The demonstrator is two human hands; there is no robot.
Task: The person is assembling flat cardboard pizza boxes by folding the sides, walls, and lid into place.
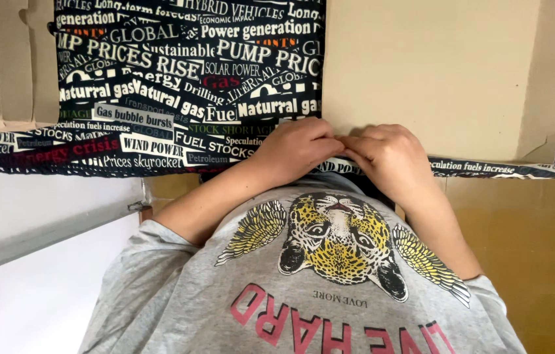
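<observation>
Both hands are pinching the near edge of the beige cardboard sheet (422, 72), fingers curled. Left hand (298, 148) and right hand (389, 152) are touching knuckle to knuckle; the black printed cloth (159, 78) is lying under them, spreading leftward.

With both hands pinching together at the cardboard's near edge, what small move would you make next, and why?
Probably slide the right hand sideways along the near edge of the cardboard panel, pressing as it goes. Both it and the left hand are bunched at one spot, fingertips meeting where the black printed fabric meets the panel, while the strip of fabric farther right lies unpressed along that edge.
</observation>
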